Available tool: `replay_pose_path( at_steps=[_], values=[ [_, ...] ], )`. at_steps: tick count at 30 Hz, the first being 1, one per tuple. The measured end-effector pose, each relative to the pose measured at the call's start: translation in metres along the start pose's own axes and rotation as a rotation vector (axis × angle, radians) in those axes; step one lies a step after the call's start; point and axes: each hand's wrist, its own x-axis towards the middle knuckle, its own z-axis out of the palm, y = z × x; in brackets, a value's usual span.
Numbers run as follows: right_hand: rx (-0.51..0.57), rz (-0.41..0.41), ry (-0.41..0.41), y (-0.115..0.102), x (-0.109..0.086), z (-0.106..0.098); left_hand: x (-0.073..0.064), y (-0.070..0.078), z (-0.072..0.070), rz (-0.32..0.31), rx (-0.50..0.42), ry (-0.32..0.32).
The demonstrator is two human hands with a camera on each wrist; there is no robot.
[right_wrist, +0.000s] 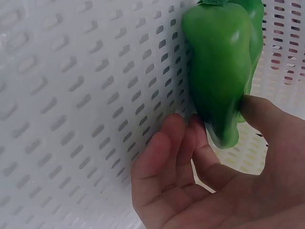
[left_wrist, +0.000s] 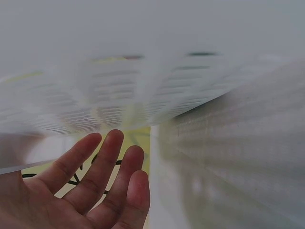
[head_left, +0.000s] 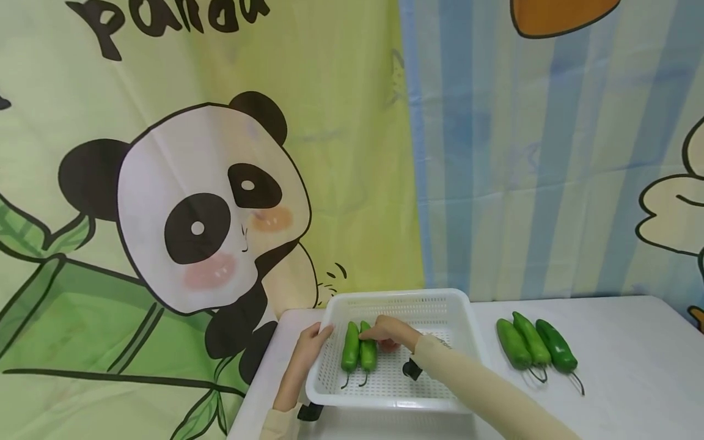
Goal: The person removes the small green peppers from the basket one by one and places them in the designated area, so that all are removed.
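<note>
A white perforated plastic basket (head_left: 385,403) stands on the table with two green chili peppers lying side by side at its left, stems toward me. At the basket's left rim is my left hand (head_left: 309,348); its thumb lies over the rim. Outside the wall, the left hand's fingers (left_wrist: 109,162) reach up against it in the left wrist view. My right hand (head_left: 395,331) reaches into the basket and pinches the tip of the right-hand green chili pepper (right_wrist: 219,62) between thumb and index finger. Beside it lies the left-hand green chili pepper (head_left: 350,348).
Three more green chili peppers, the middle one (head_left: 531,339) among them, lie on the white table (head_left: 632,366) right of the basket. A curtain (head_left: 357,183) with a printed panda hangs behind the table. Black straps (head_left: 411,369) sit at both wrists.
</note>
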Motion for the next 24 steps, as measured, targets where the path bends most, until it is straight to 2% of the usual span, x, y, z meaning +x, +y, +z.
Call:
replay_pose_path(
  at_steps=[7, 11, 15, 18, 22, 24],
  values=[
    [-0.017, -0.002, 0.025, 0.003, 0.005, 0.004, -0.001, 0.003, -0.001, -0.003, -0.026, -0.020],
    [0.021, -0.002, 0.019, 0.007, 0.008, 0.003, -0.007, 0.014, 0.000, -0.012, -0.040, -0.049],
    [0.040, -0.017, 0.009, 0.011, 0.011, 0.000, -0.004, 0.011, 0.001, -0.011, -0.026, -0.037],
    [0.047, -0.029, 0.005, 0.012, 0.008, -0.003, -0.004, 0.010, 0.000, 0.002, -0.024, -0.030],
    [0.063, -0.029, -0.009, 0.012, 0.000, -0.008, -0.013, 0.024, -0.002, 0.008, -0.035, -0.054],
    [0.078, -0.031, -0.030, 0.013, -0.004, -0.014, -0.014, 0.024, -0.002, 0.007, -0.040, -0.056]
  ],
)
